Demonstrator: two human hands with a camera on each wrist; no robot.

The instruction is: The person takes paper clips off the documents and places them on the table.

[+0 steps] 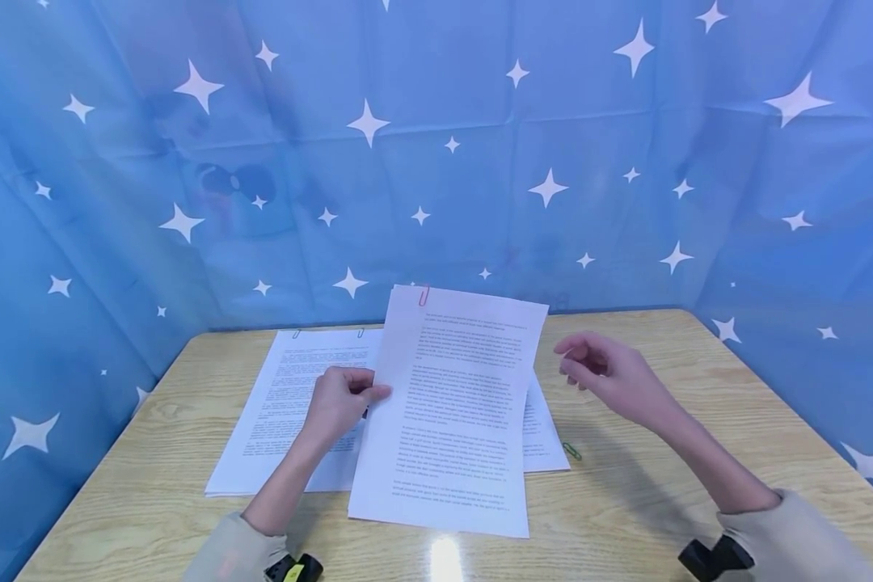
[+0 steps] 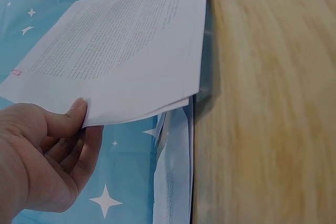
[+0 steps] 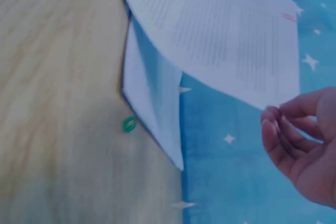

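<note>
My left hand (image 1: 342, 404) pinches the left edge of a printed sheaf of paper (image 1: 454, 420), thumb on the front face. The sheaf is held up, tilted, above the table. At its top left corner sits a red paper clip (image 1: 424, 297). To the right of the sheaf, my right hand (image 1: 607, 376) is raised with fingers loosely bent and nothing in them; in the head view a gap separates it from the paper. A green paper clip (image 1: 571, 451) lies on the table below that hand.
On the wooden table (image 1: 626, 517), another printed stack (image 1: 262, 440) lies at left, with two dark clips on its top edge. More printed paper (image 1: 549, 444) shows behind the raised sheaf, partly hidden. A blue starred curtain (image 1: 436, 178) hangs around the table's back and sides.
</note>
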